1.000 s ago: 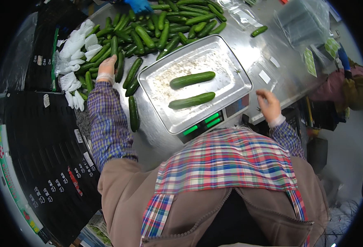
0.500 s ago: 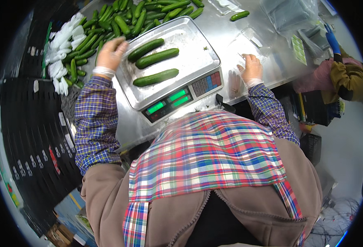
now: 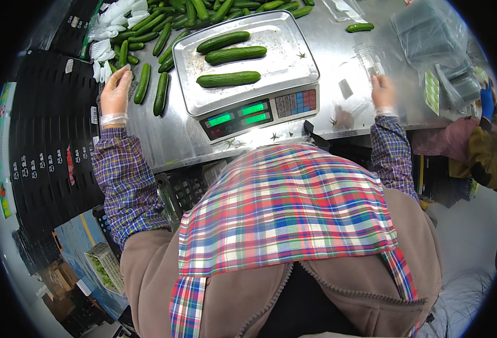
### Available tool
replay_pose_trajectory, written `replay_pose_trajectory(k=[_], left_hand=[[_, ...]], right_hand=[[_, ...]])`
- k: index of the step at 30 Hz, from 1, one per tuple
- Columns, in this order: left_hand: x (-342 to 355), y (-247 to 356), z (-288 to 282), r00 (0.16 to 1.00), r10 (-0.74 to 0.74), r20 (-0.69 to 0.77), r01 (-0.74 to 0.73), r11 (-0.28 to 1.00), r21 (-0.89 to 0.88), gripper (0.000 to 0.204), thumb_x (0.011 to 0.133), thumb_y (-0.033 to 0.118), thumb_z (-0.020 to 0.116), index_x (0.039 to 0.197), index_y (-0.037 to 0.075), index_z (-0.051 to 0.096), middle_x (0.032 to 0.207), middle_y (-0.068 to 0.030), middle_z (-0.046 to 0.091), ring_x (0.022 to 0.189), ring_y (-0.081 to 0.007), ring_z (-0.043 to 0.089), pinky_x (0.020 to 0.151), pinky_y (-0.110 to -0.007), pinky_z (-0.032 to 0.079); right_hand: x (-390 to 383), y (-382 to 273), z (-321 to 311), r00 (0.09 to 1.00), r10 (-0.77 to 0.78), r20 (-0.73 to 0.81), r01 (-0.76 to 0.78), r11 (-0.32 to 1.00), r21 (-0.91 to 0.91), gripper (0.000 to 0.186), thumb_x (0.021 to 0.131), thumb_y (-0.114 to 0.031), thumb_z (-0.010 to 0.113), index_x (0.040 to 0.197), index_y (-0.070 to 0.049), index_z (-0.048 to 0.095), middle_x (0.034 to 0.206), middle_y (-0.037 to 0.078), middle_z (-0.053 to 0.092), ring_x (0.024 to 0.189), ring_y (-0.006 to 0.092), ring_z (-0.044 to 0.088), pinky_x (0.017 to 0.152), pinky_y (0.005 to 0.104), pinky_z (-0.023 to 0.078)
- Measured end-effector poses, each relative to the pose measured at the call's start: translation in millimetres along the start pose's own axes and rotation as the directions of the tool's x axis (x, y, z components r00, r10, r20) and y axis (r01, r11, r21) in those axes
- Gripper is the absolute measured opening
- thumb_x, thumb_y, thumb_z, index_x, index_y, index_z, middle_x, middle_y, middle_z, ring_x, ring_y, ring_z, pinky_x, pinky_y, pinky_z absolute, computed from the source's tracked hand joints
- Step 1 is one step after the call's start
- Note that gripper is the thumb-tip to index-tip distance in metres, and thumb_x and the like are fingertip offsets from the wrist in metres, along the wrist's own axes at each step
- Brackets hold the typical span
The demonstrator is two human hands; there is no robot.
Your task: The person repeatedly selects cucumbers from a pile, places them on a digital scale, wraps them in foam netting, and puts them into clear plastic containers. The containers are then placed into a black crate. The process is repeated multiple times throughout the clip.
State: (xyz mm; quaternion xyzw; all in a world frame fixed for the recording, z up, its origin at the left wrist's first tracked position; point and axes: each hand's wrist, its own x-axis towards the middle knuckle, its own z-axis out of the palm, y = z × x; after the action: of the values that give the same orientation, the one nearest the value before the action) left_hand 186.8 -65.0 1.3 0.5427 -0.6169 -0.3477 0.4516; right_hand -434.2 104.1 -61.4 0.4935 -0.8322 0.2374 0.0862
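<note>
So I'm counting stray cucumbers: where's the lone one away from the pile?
In the head view, the lone cucumber lies on the steel table at upper right, beyond the scale and the right hand.

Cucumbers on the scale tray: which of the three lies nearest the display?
The lowest cucumber, lying alone toward the tray's front edge just above the green display. The other two sit close together farther back.

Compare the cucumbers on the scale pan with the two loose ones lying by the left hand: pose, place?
The three cucumbers on the scale pan lie crosswise, roughly parallel, spaced apart on the steel pan. The two loose cucumbers lie lengthwise on the bare table, side by side, just right of the left hand, apart from it. Both sets are dark green, slim and whole.
</note>
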Motion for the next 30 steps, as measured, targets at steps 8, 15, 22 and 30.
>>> replay_pose_trajectory(k=[8, 15, 22, 30], left_hand=[[8.9, 34.1, 86.8, 0.751, 0.244, 0.613, -0.534, 0.770, 0.348, 0.105, 0.068, 0.034, 0.080, 0.149, 0.012, 0.017, 0.148, -0.0203, 0.029, 0.137, -0.0329, 0.026, 0.113, -0.044, 0.021], [64.5, 48.8, 156.4, 0.654, 0.187, 0.733, -0.511, 0.824, 0.245, 0.109, 0.065, 0.032, 0.082, 0.148, 0.010, 0.014, 0.148, -0.0231, 0.028, 0.138, -0.0343, 0.025, 0.112, -0.038, 0.023], [27.9, 57.8, 180.6, 0.469, 0.058, 0.881, -0.805, 0.440, 0.399, 0.124, 0.049, 0.053, 0.083, 0.147, 0.012, 0.019, 0.145, -0.0279, 0.025, 0.129, -0.0465, 0.033, 0.107, -0.046, 0.031], [-17.1, 54.7, 185.3, 0.863, 0.008, 0.505, -0.421, 0.563, 0.711, 0.090, 0.063, 0.045, 0.069, 0.141, 0.016, 0.034, 0.132, -0.0215, 0.044, 0.117, -0.0406, 0.046, 0.099, -0.045, 0.039]], right_hand=[[-2.5, -37.0, -44.9, 0.980, 0.013, -0.196, 0.054, 0.942, 0.332, 0.028, 0.083, -0.030, 0.071, 0.077, -0.004, 0.066, 0.060, 0.006, 0.056, 0.056, 0.0097, 0.048, 0.055, 0.0268, 0.042], [-14.2, -58.4, -77.3, 0.965, 0.198, -0.169, -0.030, 0.728, 0.685, 0.026, 0.081, -0.019, 0.075, 0.067, -0.001, 0.063, 0.060, -0.004, 0.054, 0.052, 0.0047, 0.041, 0.048, 0.0210, 0.032], [-18.6, -66.1, -81.5, 0.893, 0.446, 0.060, -0.245, 0.371, 0.896, 0.025, 0.086, -0.023, 0.070, 0.076, 0.000, 0.065, 0.063, -0.001, 0.055, 0.052, 0.0048, 0.044, 0.047, 0.0199, 0.034], [-26.0, -130.4, -49.6, 0.967, -0.039, -0.253, 0.231, 0.562, 0.795, 0.011, 0.086, -0.009, 0.066, 0.093, -0.001, 0.065, 0.083, 0.005, 0.064, 0.067, 0.0128, 0.055, 0.060, 0.0245, 0.044]])
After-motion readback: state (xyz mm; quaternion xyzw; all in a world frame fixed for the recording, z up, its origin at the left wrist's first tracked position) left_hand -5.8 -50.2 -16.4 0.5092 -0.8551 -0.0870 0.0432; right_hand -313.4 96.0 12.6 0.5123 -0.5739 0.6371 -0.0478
